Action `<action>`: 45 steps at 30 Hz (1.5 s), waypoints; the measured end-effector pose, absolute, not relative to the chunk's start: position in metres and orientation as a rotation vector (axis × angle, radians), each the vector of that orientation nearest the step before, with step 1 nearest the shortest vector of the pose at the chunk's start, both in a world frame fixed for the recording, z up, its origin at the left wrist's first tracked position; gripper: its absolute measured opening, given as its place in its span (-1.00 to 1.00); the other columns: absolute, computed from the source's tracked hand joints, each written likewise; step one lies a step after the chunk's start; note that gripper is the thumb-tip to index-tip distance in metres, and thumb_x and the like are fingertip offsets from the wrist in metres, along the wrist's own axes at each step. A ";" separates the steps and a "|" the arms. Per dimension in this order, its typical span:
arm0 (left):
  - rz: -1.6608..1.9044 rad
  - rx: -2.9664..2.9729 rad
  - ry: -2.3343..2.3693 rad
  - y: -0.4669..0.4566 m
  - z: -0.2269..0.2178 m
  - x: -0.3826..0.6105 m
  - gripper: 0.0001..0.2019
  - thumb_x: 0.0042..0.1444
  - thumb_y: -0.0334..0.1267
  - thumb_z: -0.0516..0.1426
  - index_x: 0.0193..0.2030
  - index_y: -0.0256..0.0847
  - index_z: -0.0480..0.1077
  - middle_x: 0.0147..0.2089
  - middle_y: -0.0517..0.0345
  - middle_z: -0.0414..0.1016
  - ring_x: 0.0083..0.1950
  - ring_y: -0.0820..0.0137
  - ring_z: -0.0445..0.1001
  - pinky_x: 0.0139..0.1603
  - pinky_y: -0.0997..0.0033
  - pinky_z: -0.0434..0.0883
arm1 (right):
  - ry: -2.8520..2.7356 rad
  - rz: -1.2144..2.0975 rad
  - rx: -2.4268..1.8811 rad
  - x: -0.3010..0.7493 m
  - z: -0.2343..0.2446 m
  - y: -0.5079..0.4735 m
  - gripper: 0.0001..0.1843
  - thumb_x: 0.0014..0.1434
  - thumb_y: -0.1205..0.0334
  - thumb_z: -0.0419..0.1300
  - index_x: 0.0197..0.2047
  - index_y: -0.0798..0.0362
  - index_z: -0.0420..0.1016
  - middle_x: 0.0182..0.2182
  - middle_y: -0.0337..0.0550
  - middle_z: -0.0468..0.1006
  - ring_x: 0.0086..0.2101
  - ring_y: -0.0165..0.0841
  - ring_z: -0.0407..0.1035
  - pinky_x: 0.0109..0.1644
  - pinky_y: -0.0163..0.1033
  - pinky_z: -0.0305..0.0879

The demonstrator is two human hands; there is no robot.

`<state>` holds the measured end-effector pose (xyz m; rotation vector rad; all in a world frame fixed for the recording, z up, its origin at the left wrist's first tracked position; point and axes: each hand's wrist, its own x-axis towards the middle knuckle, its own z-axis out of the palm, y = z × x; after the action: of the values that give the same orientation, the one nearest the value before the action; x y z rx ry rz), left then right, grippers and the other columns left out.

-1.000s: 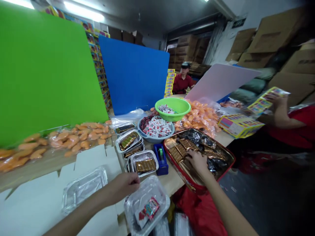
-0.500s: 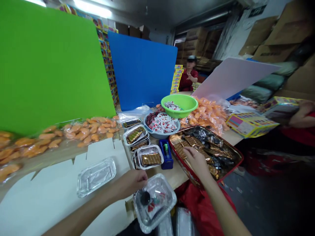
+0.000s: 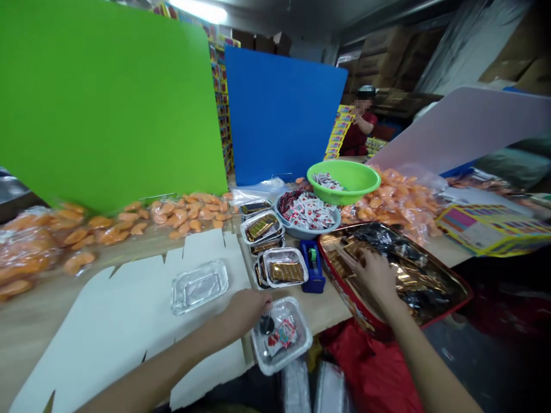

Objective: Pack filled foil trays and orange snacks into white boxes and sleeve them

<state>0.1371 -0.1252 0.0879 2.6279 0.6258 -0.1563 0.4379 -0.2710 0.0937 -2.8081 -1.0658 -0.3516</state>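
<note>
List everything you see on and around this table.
front tray: one, clear, near edge, red packet inside
empty tray: one, clear, on white card
filled trays: several, clear, middle, gold packets
tape dispenser: one, blue, beside filled trays
big tray: one, red, right, gold and black packets
green bowl: one, green, behind, packets inside
grey bowl: one, grey, beside it, red and white packets
snack bags: many, orange, both sides
green board: one, green, left
blue board: one, blue, middle
pale board: one, lilac, right
box: one, yellow, right
person: one, red top, back
left hand: one, bare, at front tray's rim
right hand: one, bare, in big tray
</note>
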 end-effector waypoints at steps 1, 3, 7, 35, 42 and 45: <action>-0.149 2.653 0.638 -0.126 0.083 0.140 -0.72 0.16 -0.17 -0.10 -0.27 -0.17 0.40 -0.29 0.03 0.52 -0.25 0.24 0.46 -0.33 0.42 0.23 | -1.104 -0.405 -2.701 0.428 0.099 -0.278 -0.61 0.10 0.21 -0.01 0.02 0.06 0.29 -0.15 0.04 0.45 -0.10 -0.09 0.28 -0.08 0.02 0.12; -0.130 2.684 0.649 -0.129 0.077 0.146 -0.70 0.17 -0.15 -0.11 -0.25 -0.19 0.41 -0.27 -0.01 0.52 -0.23 0.20 0.46 -0.30 0.38 0.26 | -1.329 -0.386 -2.401 0.401 0.108 -0.292 -0.58 0.08 0.20 0.01 0.05 0.00 0.27 -0.08 -0.03 0.42 -0.07 -0.17 0.26 -0.01 -0.03 0.12; -0.087 2.667 0.635 -0.134 0.072 0.155 -0.68 0.18 -0.12 -0.10 -0.23 -0.19 0.41 -0.26 -0.01 0.52 -0.22 0.20 0.46 -0.25 0.34 0.30 | -1.898 -0.056 -1.915 0.334 0.104 -0.311 -0.56 0.10 0.32 -0.02 0.07 -0.11 0.27 0.07 -0.13 0.30 0.08 -0.27 0.14 0.10 -0.05 0.08; -0.006 2.544 1.272 0.007 0.104 0.034 -0.89 -0.02 -0.20 0.01 -0.44 -0.17 0.25 -0.42 0.19 0.42 -0.38 0.38 0.35 -0.43 0.48 0.11 | -1.510 -0.341 -1.936 0.331 0.077 -0.252 -0.66 0.12 0.17 0.04 0.00 -0.25 0.28 -0.10 -0.24 0.47 -0.10 -0.22 0.33 -0.08 -0.09 0.15; -0.057 2.489 1.332 0.020 0.111 0.035 -0.86 0.02 -0.17 -0.02 -0.43 -0.17 0.23 -0.50 0.21 0.41 -0.45 0.39 0.35 -0.46 0.49 0.08 | -1.242 -0.171 -2.145 0.421 0.106 -0.116 -0.80 0.08 0.15 0.08 -0.28 0.09 0.39 -0.35 -0.13 0.45 -0.30 -0.33 0.31 -0.23 -0.26 0.16; -0.068 2.486 1.313 0.024 0.111 0.035 -0.88 0.03 -0.20 -0.03 -0.42 -0.17 0.24 -0.48 0.19 0.43 -0.43 0.38 0.36 -0.45 0.50 0.10 | -1.253 -0.120 -2.213 0.436 0.097 -0.079 -0.85 0.00 0.20 0.16 -0.35 0.09 0.42 -0.38 -0.15 0.44 -0.31 -0.33 0.30 -0.29 -0.29 0.13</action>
<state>0.0354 0.0239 0.1110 2.4864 1.3134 -0.0677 0.4362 -0.0787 0.0974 -2.2126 -1.2530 -0.1200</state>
